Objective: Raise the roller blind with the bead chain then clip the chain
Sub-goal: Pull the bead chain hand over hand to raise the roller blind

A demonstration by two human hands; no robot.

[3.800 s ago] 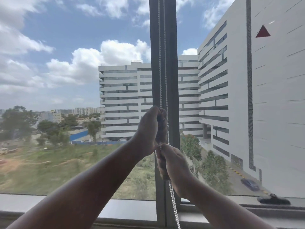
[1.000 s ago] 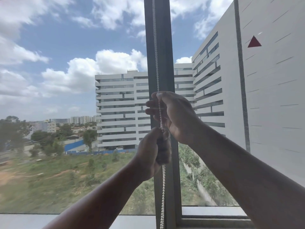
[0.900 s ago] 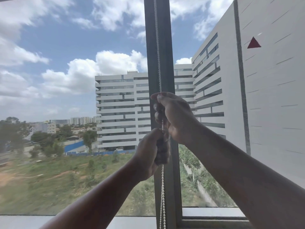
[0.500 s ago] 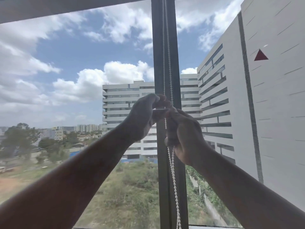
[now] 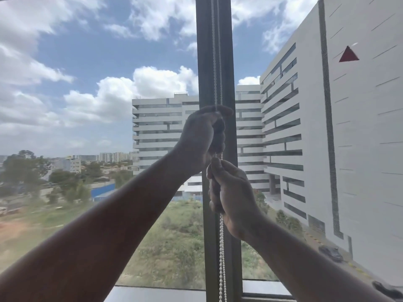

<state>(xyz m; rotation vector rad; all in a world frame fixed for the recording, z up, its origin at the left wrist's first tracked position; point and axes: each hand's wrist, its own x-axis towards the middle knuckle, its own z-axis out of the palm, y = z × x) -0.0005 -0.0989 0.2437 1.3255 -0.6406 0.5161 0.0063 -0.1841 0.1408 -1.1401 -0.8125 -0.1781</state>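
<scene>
I am gripping the bead chain (image 5: 221, 247) with both hands in front of the dark window frame (image 5: 216, 51). My left hand (image 5: 201, 136) is sitting higher, its fingers (image 5: 219, 131) curled tight around the chain. My right hand (image 5: 232, 192) is fisting it just below, nearly touching the left. The chain is hanging on down past the sill (image 5: 157, 294), its end cut off. The blind itself is out of sight.

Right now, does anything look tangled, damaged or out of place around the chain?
Nothing stands out. The bead chain hangs straight along the window mullion, gripped by the left hand above the right hand.
</scene>
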